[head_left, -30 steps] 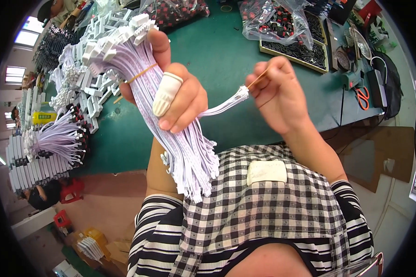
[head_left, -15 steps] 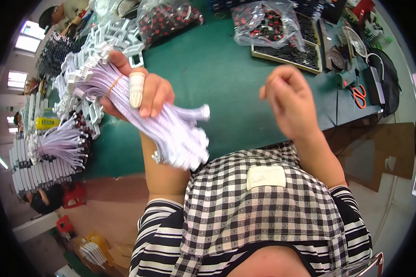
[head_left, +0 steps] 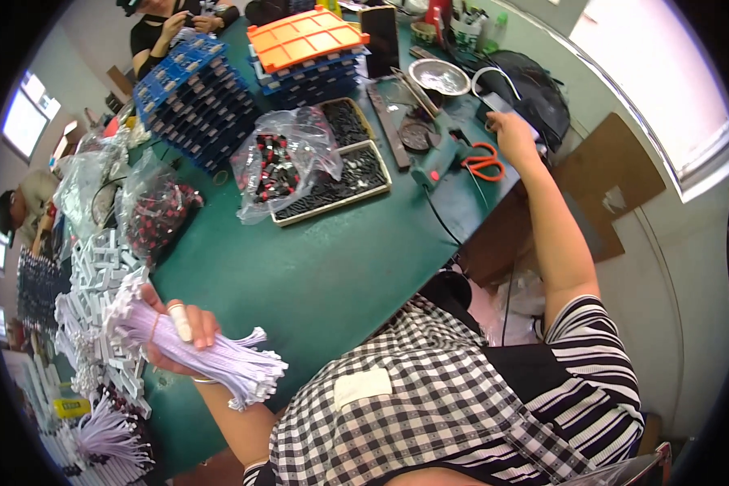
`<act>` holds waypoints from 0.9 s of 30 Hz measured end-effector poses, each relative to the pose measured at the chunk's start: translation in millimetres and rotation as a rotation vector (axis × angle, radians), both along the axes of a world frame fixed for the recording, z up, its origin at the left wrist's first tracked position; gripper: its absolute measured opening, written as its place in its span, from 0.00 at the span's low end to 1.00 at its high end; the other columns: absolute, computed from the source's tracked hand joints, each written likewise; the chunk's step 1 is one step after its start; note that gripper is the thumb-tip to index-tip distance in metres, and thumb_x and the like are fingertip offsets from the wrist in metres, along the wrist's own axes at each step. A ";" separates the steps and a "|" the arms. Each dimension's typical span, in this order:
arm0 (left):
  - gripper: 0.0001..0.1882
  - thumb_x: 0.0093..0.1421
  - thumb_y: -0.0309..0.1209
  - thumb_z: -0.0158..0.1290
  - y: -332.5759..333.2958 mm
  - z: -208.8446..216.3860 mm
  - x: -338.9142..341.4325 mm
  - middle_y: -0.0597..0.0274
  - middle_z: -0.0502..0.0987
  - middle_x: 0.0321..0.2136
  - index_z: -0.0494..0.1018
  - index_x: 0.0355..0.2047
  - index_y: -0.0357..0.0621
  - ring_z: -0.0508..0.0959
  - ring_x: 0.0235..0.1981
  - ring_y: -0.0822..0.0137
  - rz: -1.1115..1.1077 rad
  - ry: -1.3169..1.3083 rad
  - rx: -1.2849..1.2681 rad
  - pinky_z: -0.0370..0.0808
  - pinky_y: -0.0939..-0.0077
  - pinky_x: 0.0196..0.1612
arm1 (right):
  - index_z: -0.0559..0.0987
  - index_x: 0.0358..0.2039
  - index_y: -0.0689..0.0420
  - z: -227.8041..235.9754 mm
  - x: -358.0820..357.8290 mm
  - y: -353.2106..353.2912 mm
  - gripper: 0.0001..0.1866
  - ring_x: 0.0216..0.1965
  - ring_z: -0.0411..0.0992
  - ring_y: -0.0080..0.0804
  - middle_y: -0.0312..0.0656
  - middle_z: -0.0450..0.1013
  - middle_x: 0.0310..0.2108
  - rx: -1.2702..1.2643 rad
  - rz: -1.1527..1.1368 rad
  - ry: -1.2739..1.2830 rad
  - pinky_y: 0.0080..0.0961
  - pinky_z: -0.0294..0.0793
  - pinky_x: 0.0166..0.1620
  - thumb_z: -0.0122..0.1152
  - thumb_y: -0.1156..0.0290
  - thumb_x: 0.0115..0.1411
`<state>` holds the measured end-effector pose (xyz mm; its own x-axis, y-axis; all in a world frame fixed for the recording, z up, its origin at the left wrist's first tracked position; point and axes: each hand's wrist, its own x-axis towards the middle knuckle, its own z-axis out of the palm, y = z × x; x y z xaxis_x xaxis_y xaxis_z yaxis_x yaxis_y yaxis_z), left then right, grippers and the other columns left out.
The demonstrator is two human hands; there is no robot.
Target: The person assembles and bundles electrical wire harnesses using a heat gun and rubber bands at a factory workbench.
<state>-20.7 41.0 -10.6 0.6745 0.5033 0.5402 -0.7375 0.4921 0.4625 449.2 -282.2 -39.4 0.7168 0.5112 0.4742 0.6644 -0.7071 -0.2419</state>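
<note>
At the left, my left hand [head_left: 190,332] is closed around a bundle of white cables [head_left: 219,360] with small white connectors at its ends. A thin band circles the bundle. A white cover sits on one finger. My right arm stretches to the far right, where my right hand [head_left: 512,136] has its fingers curled down at a dark and pale box-shaped device [head_left: 500,104]. What those fingertips grip, if anything, is hidden. Just left of that hand lie orange-handled scissors [head_left: 483,162] and a green glue gun [head_left: 441,162].
Bags of red and black parts [head_left: 275,170] and trays of black pieces [head_left: 356,174] stand mid-table. Blue racks [head_left: 194,97] and an orange tray [head_left: 304,39] rise behind. White frames [head_left: 105,267] and another cable bundle [head_left: 109,433] crowd the left. A co-worker [head_left: 166,28] sits across.
The view has swung to the right. My right hand has gone from above the table's middle out to the device at the far right. My left hand still holds the cable bundle.
</note>
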 end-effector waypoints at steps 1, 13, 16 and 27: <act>0.39 0.55 0.41 0.51 -3.3 1.8 0.7 0.55 0.68 0.22 0.47 0.62 0.42 0.68 0.17 0.66 0.022 0.026 0.008 0.69 0.73 0.20 | 0.78 0.39 0.57 -4.2 7.9 5.3 0.14 0.39 0.72 0.45 0.45 0.74 0.35 -0.164 -0.006 -0.093 0.34 0.70 0.41 0.50 0.75 0.52; 0.40 0.51 0.44 0.50 -5.2 -3.3 -4.5 0.52 0.70 0.22 0.49 0.61 0.41 0.70 0.16 0.62 0.083 0.067 -0.049 0.70 0.70 0.19 | 0.62 0.58 0.40 74.3 -174.2 222.8 0.43 0.60 0.53 0.51 0.52 0.44 0.63 -0.365 0.790 -0.086 0.39 0.62 0.56 0.70 0.59 0.39; 0.40 0.51 0.44 0.50 -7.8 1.9 -4.1 0.51 0.71 0.23 0.49 0.60 0.41 0.70 0.16 0.62 0.074 0.020 -0.084 0.70 0.70 0.20 | 0.76 0.43 0.47 61.6 -155.5 257.4 0.17 0.43 0.70 0.44 0.45 0.69 0.44 -0.418 0.809 0.096 0.38 0.71 0.44 0.58 0.64 0.50; 0.40 0.52 0.47 0.49 -13.8 7.4 -7.2 0.54 0.69 0.21 0.48 0.61 0.43 0.71 0.17 0.62 0.013 -0.107 -0.190 0.70 0.71 0.20 | 0.75 0.32 0.60 135.4 -163.6 315.5 0.06 0.21 0.63 0.15 0.31 0.67 0.21 0.168 0.867 0.553 0.15 0.63 0.25 0.52 0.72 0.59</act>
<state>-27.9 27.2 -3.2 0.6114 0.6108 0.5030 -0.7841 0.5532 0.2813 285.6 33.3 96.0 0.2739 0.9123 0.3045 0.6949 0.0311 -0.7184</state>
